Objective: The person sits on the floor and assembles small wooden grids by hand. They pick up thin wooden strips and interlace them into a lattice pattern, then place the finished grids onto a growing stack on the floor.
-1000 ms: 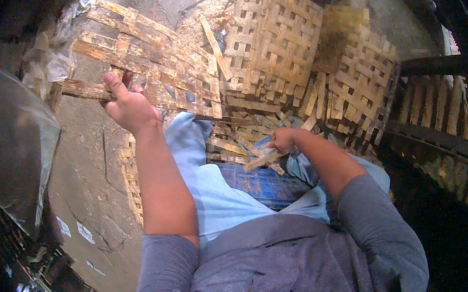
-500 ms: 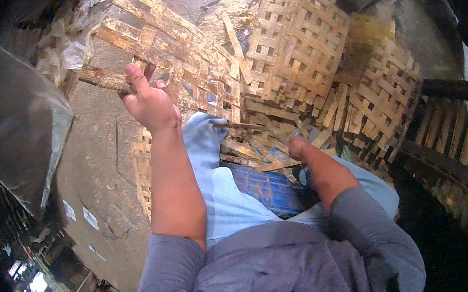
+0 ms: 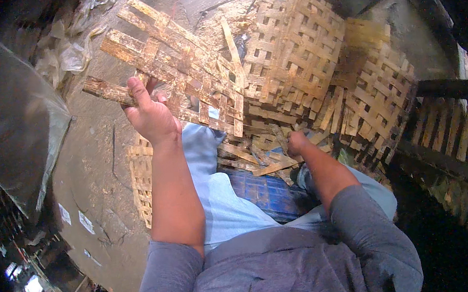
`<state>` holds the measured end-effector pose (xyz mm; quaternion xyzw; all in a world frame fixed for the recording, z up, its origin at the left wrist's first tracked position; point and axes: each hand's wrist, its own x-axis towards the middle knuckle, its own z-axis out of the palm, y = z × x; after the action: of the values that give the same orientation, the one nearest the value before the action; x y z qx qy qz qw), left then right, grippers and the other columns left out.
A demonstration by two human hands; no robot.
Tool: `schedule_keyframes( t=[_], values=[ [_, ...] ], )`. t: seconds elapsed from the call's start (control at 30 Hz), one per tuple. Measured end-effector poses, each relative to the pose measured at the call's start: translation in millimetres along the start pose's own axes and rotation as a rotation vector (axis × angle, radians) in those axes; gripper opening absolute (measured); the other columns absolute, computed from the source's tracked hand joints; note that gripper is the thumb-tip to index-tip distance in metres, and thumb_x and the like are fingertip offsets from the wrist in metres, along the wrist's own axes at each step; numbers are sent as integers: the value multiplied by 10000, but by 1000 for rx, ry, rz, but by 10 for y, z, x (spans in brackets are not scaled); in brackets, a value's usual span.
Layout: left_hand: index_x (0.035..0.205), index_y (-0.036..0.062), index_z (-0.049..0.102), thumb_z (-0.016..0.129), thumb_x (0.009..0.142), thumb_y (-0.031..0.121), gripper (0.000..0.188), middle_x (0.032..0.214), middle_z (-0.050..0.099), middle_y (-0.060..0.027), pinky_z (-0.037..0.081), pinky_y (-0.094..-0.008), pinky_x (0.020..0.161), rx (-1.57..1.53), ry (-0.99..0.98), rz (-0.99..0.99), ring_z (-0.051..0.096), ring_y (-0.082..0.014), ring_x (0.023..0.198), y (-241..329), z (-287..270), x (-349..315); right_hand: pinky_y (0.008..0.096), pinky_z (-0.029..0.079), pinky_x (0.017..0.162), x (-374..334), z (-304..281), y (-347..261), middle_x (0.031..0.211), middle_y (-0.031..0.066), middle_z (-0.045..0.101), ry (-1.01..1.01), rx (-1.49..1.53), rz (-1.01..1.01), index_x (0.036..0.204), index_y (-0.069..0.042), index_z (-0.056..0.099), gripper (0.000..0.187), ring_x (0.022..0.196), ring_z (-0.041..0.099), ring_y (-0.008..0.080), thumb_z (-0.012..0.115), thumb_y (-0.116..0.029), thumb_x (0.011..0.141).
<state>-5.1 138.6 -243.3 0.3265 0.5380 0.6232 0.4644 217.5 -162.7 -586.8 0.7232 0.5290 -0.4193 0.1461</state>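
My left hand (image 3: 152, 111) is closed around a slat on the near-left side of a weathered woven bamboo panel (image 3: 186, 60). Its loose slat ends stick out to the upper left, and the panel hangs tilted above my left knee. My right hand (image 3: 297, 143) is closed near my right knee, low over a heap of split bamboo strips (image 3: 275, 162). What it grips, if anything, blends into the strips and I cannot make it out. Between my legs lies a blue slatted plastic surface (image 3: 266, 190).
Woven bamboo panels (image 3: 297, 44) lean ahead, with another woven piece (image 3: 378, 95) to the right. A further woven piece (image 3: 142, 177) lies by my left forearm. A grey sheet (image 3: 18, 127) stands at left, and crumpled plastic (image 3: 70, 55) lies beyond it. Wooden slats (image 3: 449, 131) are at far right.
The left hand and its panel have dropped slightly, with the panel's lower edge now nearer my knee. My right hand has shifted slightly upward. A thin brown piece seen by my left knee no longer shows.
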Motion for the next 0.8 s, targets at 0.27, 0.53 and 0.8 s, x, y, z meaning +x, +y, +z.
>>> schedule_keyframes(
  t=[0.27, 0.53, 0.8],
  values=[
    [1108, -3, 556, 665, 940, 346, 403, 1009, 604, -86, 397, -249, 526, -24, -39, 56, 543, -124, 815, -40, -59, -29, 406, 556, 771, 450, 424, -294, 982, 228, 689, 164, 229, 303, 994, -51, 717, 280, 917, 673, 367, 609, -241, 820],
    [1139, 16, 534, 665, 939, 347, 408, 997, 595, -49, 389, -233, 523, -12, -6, 2, 529, -103, 799, -46, -45, 60, 394, 543, 762, 295, 99, -751, 868, 137, 704, 16, 416, 199, 1013, -77, 704, 268, 841, 670, 325, 591, -233, 826],
    [1198, -3, 486, 675, 931, 357, 486, 1041, 592, -79, 403, -242, 544, 33, -3, -33, 544, -126, 830, 18, 23, 27, 335, 537, 670, -99, -59, -759, 919, 102, 681, -104, 1327, 236, 1035, -54, 662, 233, 837, 648, 228, 589, -91, 816]
  ],
)
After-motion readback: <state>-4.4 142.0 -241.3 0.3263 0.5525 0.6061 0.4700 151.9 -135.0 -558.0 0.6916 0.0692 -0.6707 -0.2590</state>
